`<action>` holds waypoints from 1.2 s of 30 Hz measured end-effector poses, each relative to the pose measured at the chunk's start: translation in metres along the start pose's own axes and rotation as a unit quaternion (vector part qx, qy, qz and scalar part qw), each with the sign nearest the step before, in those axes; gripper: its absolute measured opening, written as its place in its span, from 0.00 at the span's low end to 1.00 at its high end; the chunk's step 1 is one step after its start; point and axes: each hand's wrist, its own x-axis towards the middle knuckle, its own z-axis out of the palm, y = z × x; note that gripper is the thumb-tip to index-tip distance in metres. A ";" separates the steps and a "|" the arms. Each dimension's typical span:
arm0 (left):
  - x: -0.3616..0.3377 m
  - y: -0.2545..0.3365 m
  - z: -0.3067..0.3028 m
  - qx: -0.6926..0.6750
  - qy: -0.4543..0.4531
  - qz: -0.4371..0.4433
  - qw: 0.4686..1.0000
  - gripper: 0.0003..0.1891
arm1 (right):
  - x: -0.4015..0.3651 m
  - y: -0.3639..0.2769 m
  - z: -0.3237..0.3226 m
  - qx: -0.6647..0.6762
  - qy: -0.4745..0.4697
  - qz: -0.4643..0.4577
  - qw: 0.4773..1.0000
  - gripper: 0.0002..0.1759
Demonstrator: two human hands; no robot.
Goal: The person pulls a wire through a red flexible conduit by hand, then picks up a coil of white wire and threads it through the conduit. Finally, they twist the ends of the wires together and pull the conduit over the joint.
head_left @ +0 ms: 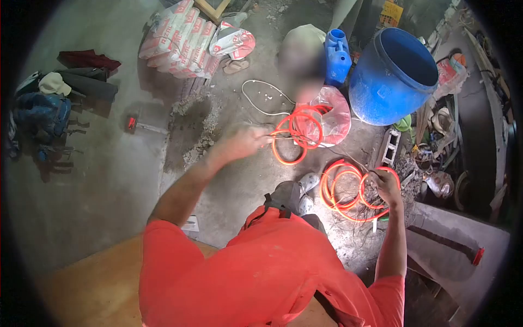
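My left hand (248, 143) is stretched forward, fingers closed on a loop of orange tubing (290, 162) that hangs in loose coils beyond the fingertips. A thin wire runs from near this hand across toward the right. Lower on the right, my right hand (385, 185) is wrapped round a second orange tubing coil (333, 203), with thin tangled wires hanging among its loops. A white and red sack (333, 122) overlaps the upper coils in this view. Between the two coils a white cable loop (244, 94) lies farther off on the floor.
A blue barrel (376, 90) and blue jerrycan (337, 60) stand ahead. Stacked cement bags (177, 41) are at upper left. A hollow concrete block (390, 146) and rubble lie right, near a grey slab (457, 240). Clothes and a cap (54, 84) are far left.
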 end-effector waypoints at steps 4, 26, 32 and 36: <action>0.016 0.058 0.032 0.128 -0.011 0.008 0.992 0.16 | 0.008 -0.087 0.041 -0.138 0.145 -0.275 0.940 0.21; -0.086 -0.140 -0.083 -0.539 0.095 -0.206 0.811 0.29 | 0.135 -0.381 0.274 0.161 0.151 -0.241 0.945 0.22; -0.079 -0.205 -0.101 -0.807 0.146 -0.135 0.556 0.16 | 0.142 -0.385 0.321 0.116 -0.159 -0.157 0.968 0.23; -0.088 -0.221 -0.114 -0.800 0.134 -0.139 0.568 0.13 | 0.148 -0.366 0.323 0.186 -0.146 -0.155 0.959 0.21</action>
